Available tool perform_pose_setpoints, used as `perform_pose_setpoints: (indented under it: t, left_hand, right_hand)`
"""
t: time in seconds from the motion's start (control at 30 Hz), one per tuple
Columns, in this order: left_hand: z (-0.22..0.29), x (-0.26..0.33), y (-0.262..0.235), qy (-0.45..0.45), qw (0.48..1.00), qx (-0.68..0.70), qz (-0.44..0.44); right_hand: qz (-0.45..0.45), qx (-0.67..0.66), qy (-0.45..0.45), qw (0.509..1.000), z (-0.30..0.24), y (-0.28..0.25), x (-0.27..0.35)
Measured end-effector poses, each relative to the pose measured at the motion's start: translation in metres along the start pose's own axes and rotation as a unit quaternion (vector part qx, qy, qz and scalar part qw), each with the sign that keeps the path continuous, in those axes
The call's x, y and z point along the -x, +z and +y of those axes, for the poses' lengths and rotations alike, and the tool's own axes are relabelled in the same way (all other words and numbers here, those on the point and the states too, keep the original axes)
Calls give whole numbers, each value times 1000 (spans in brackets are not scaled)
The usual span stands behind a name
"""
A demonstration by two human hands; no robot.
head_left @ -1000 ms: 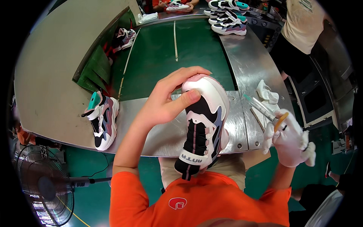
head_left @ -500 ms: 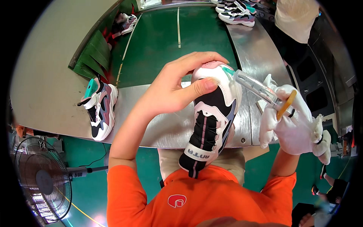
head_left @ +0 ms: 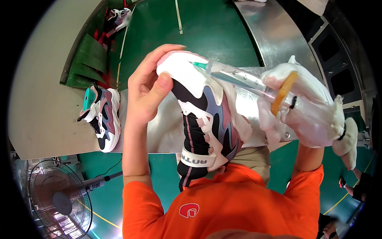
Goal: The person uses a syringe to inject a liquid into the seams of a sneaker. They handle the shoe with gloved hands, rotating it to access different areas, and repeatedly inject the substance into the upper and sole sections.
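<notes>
A white, black, mauve and blue-grey sneaker [head_left: 221, 113] is tilted in front of me, its toe pointing away. My bare left hand [head_left: 149, 85] grips it by the toe, thumb on the upper and fingers round the sole edge. In a white glove, my right hand [head_left: 298, 103] is closed round a clear syringe [head_left: 238, 77] with an amber flange. Its green tip meets the white toe piece close to the sole. The syringe's rear part is hidden by the glove.
Another sneaker [head_left: 103, 119] with a teal insert stands left on the metal table [head_left: 159, 137]. Beyond runs a green conveyor belt [head_left: 159, 36], with a further sneaker [head_left: 118, 20] by green flaps [head_left: 89, 59]. A fan [head_left: 59, 199] stands lower left.
My left hand has moved left with the sneaker, which has turned to show more of its side. The syringe has swung flatter, its tip now farther left along the toe.
</notes>
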State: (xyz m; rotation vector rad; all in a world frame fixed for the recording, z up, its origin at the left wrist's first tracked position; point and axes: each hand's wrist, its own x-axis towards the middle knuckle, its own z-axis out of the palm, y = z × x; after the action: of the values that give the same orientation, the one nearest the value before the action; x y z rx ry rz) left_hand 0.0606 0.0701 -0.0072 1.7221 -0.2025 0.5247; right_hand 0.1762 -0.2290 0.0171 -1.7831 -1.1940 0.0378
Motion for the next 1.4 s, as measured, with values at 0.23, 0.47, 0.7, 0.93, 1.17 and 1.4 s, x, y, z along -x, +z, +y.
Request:
perform_pose_setpoints:
  t: [0.23, 0.47, 0.7, 0.93, 1.17, 1.4]
  left_hand:
    - [-18, 18, 26, -28, 995, 34, 85]
    - [-35, 35, 32, -32, 991, 54, 116]
    - [-39, 40, 42, -39, 988, 56, 139]
    - [-47, 44, 38, -48, 986, 65, 148]
    - [-44, 46, 39, -37, 989, 36, 141]
    - [-43, 46, 44, -46, 986, 44, 151]
  right_hand:
    - [-58, -247, 12, 967, 19, 22, 24]
    - [-52, -399, 138, 905, 39, 39, 55]
    - [-55, -530, 159, 831, 44, 39, 67]
    - [-80, -587, 166, 789, 54, 30, 71]
    - [-107, -603, 177, 770, 56, 26, 80]
    - [-121, -604, 190, 765, 52, 17, 92]
